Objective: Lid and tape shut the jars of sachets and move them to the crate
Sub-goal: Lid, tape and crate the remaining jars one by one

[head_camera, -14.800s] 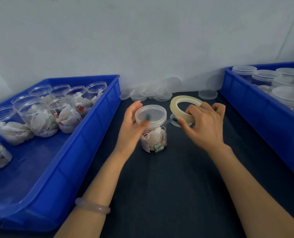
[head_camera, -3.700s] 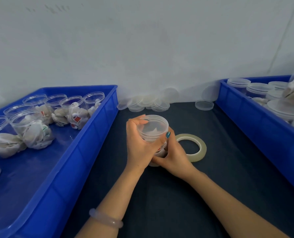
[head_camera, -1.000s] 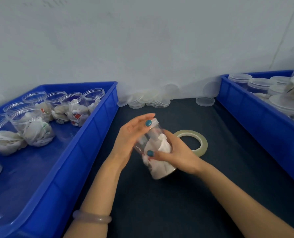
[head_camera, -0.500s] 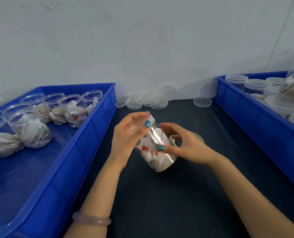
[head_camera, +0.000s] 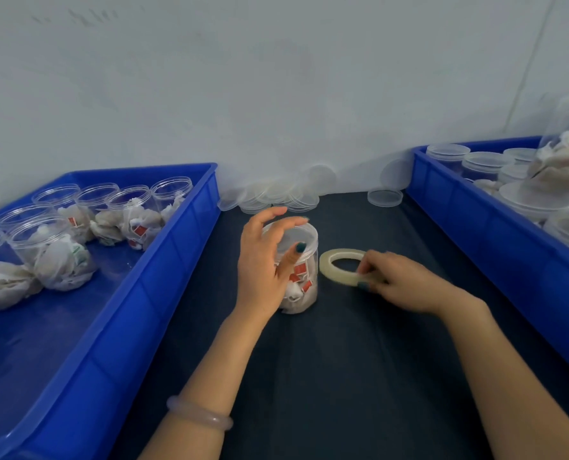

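Note:
A clear lidded jar of sachets (head_camera: 304, 277) stands upright on the dark table (head_camera: 343, 376) in the middle. My left hand (head_camera: 265, 263) grips it from the left, thumb across its front and fingers over the lid. To the jar's right lies a pale roll of tape (head_camera: 339, 265). My right hand (head_camera: 399, 282) pinches the roll's near right edge. The blue crate on the right (head_camera: 495, 240) holds several lidded jars (head_camera: 482, 162).
A blue crate on the left (head_camera: 137, 293) holds several open jars of sachets (head_camera: 57, 257). Loose clear lids (head_camera: 276, 197) lie piled along the white wall at the back, and one lid (head_camera: 385, 197) sits alone near the right crate.
The jar was tilted in both hands and now stands upright. My right hand has left the jar and taken hold of the tape roll. My left hand stays on the jar.

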`<control>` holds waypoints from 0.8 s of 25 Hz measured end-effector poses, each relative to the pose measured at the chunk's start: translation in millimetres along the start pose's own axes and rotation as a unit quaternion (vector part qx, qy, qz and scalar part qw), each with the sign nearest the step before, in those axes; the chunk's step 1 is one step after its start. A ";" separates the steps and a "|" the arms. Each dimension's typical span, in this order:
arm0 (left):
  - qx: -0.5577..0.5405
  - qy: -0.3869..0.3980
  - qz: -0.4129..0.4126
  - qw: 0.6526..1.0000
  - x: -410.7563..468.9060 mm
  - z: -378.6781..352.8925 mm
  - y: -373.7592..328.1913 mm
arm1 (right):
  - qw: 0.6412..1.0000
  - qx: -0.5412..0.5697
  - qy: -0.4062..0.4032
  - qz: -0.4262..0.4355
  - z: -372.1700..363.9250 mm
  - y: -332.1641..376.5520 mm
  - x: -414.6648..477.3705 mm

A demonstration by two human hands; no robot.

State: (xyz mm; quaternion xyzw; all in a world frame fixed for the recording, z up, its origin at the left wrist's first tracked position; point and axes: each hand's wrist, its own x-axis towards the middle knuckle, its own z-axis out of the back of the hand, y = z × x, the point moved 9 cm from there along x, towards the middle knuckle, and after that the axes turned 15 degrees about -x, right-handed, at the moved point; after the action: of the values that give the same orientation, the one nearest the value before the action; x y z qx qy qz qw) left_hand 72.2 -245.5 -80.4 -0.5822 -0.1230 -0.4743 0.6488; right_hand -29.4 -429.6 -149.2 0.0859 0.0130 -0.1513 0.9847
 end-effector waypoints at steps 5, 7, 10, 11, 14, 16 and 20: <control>-0.010 -0.028 -0.020 0.999 -10.7 6.6 -3.1 | 0.926 0.332 -0.178 -0.012 36.8 -6.2 -13.3; 0.009 -0.044 -0.047 0.998 -11.3 9.2 -11.5 | 0.880 0.400 -0.257 0.007 54.9 -1.8 -23.1; 0.050 -0.040 -0.099 0.993 -14.2 0.9 -28.7 | 0.827 0.457 -0.319 0.067 73.1 13.4 -34.9; 0.068 -0.033 -0.112 0.991 -16.4 -4.5 -34.1 | 0.824 0.458 -0.321 0.094 75.6 21.6 -36.9; 0.091 -0.035 -0.129 0.987 -21.9 -12.6 -44.2 | 0.842 0.418 -0.313 0.137 73.5 43.4 -37.7; 0.060 -0.058 -0.120 0.989 -21.6 -7.9 -44.8 | 0.853 0.366 -0.351 0.126 74.2 46.3 -41.6; -0.032 -0.131 -0.063 0.989 -19.9 11.8 -39.8 | 0.854 0.206 -0.460 0.128 83.3 57.6 -57.1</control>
State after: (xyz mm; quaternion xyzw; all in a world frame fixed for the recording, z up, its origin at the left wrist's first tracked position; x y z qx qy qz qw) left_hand 36.3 -220.7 -65.7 -0.6509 -0.2282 -0.4374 0.5770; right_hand -66.5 -373.0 -54.6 0.2083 -0.4837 -0.0457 0.8489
